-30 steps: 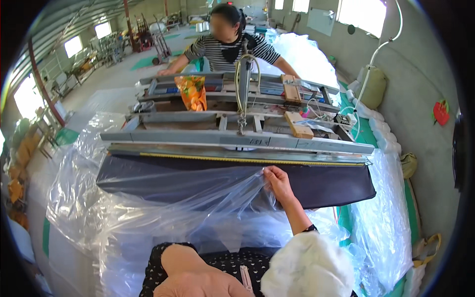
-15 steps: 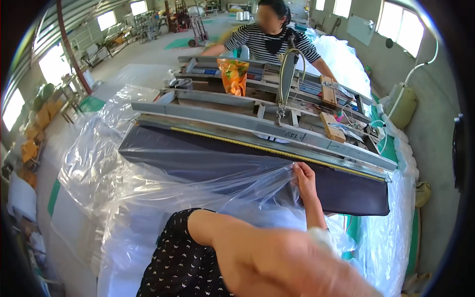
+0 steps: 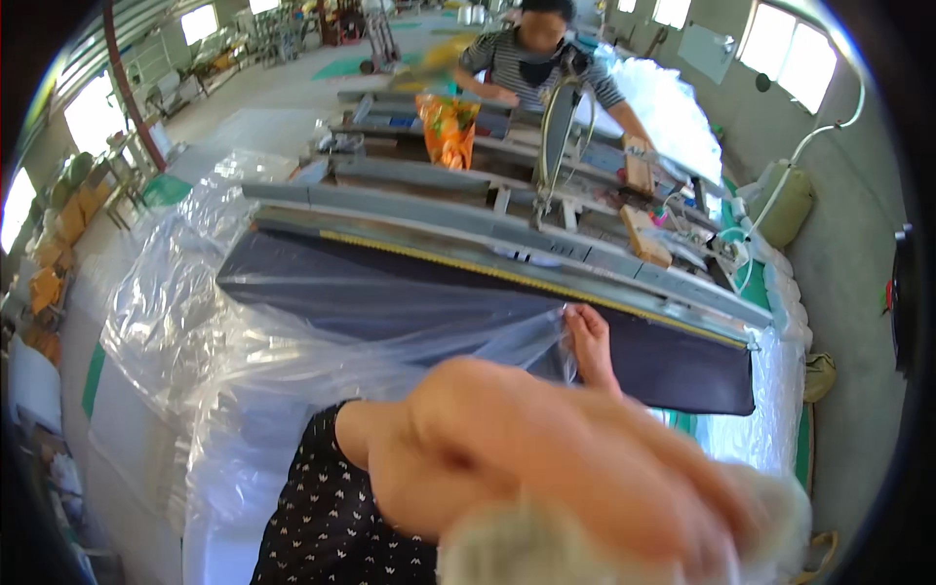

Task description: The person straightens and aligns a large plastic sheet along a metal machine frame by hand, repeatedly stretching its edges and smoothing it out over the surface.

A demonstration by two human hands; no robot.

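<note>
Now my right hand point(image 3: 588, 336) pinches the plastic sheet point(image 3: 292, 331) below the machine rail point(image 3: 526, 253); my left arm point(image 3: 546, 458) has swung across (fingers hidden).

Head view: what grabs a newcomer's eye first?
The blurred bare arm fills the lower foreground. Past it, the right hand pinches the clear plastic sheet at the edge of the dark table top. Across the long grey machine a person in a striped top leans over.
</note>
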